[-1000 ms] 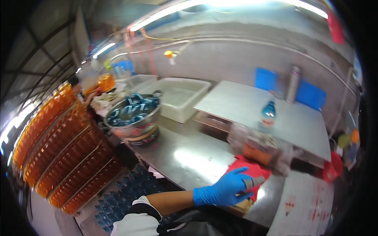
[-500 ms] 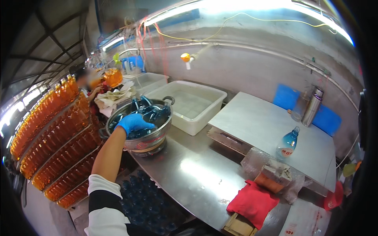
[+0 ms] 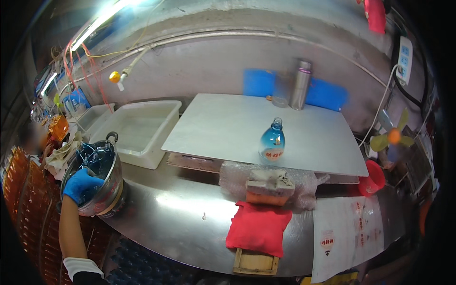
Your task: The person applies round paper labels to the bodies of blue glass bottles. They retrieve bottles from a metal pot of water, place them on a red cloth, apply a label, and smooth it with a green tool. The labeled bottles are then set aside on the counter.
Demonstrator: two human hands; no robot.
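My left hand (image 3: 80, 186), in a blue glove, reaches into a metal pot (image 3: 114, 183) at the left end of the steel table. Its fingers curl down around a blue bottle among the blue bottles (image 3: 100, 157) in the pot; the grip is partly hidden. The pot has a dark loop handle on its far side. My right hand is out of view. Apart from the pot, a single blue bottle (image 3: 272, 142) with a printed label and an uncapped neck stands upright on a white board (image 3: 209, 126).
Behind the pot stands a white tub (image 3: 151, 154). A red cloth pad (image 3: 259, 228) lies on a wooden frame at the front, below a block (image 3: 270, 185) on bubble wrap. Printed sheet (image 3: 346, 237), red cup (image 3: 373, 178) and fan (image 3: 394, 137) are at right. Amber bottles (image 3: 28, 204) are stacked left.
The view has swung right, so the pot and my left hand now appear farther left. My left hand stays in the pot. The sheet, fan and power strip show more fully.
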